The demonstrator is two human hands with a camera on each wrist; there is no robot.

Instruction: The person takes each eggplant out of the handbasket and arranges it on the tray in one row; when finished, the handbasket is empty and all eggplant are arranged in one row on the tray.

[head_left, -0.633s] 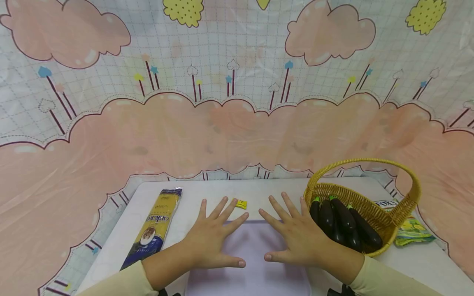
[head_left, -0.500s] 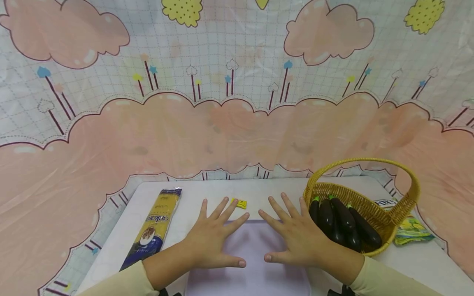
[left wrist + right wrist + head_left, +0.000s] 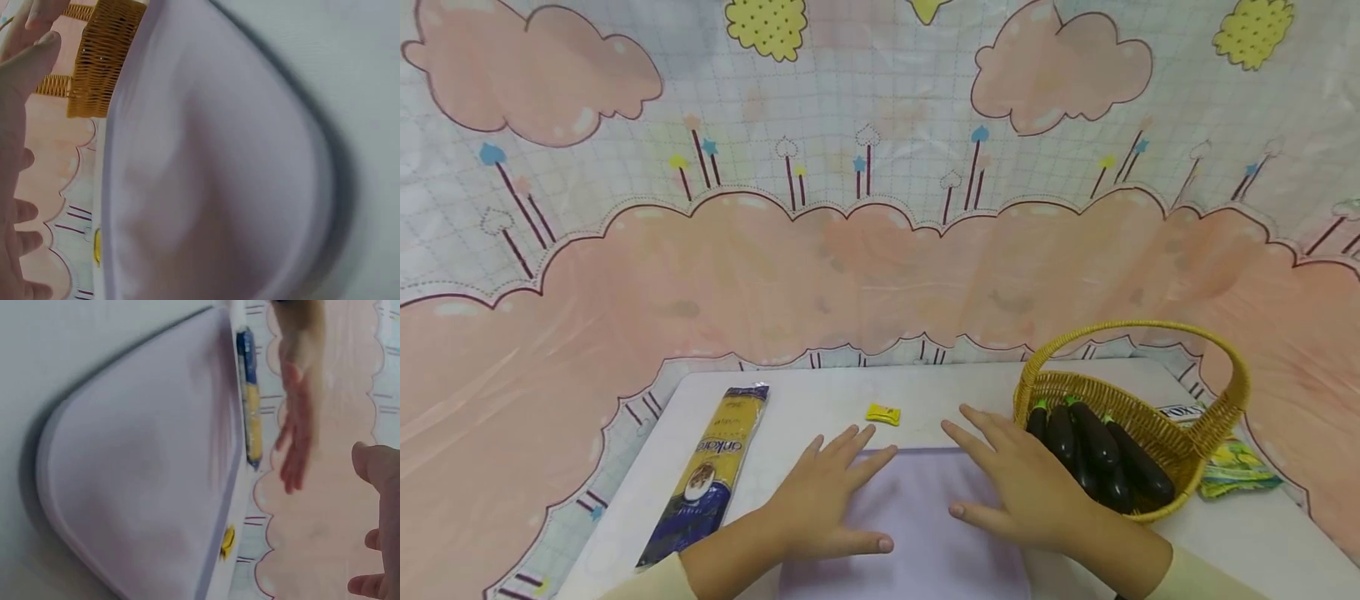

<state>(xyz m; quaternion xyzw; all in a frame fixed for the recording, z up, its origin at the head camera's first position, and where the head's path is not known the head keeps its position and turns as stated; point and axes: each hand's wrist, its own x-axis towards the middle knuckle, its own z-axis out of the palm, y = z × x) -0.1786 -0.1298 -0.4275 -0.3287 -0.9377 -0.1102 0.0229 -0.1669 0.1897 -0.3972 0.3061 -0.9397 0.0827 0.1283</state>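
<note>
My left hand (image 3: 823, 504) hovers over the left side of a shallow lavender tray (image 3: 917, 542), fingers spread and holding nothing. Opposite it, my right hand (image 3: 1033, 487) hangs over the tray's right side, also without anything in it. In the right wrist view, the tray (image 3: 137, 450) lies flat and bare below both hands. The left wrist view shows a rounded corner of the tray (image 3: 250, 137) under the left hand (image 3: 15, 187). Just beyond the far rim sits a small yellow wrapped sweet (image 3: 883, 414), nearest the left fingertips.
A long yellow and blue pasta packet (image 3: 707, 475) lies on the white table (image 3: 820, 387) at left. To the right, a wicker basket (image 3: 1157, 400) with a tall handle holds several eggplants (image 3: 1101, 442). A green and yellow bag (image 3: 1232, 467) lies partly behind it.
Both hands have drawn back slightly toward the body, and their fingers are less widely spread. The right hand has turned a little, and the yellow sweet now shows whole.
</note>
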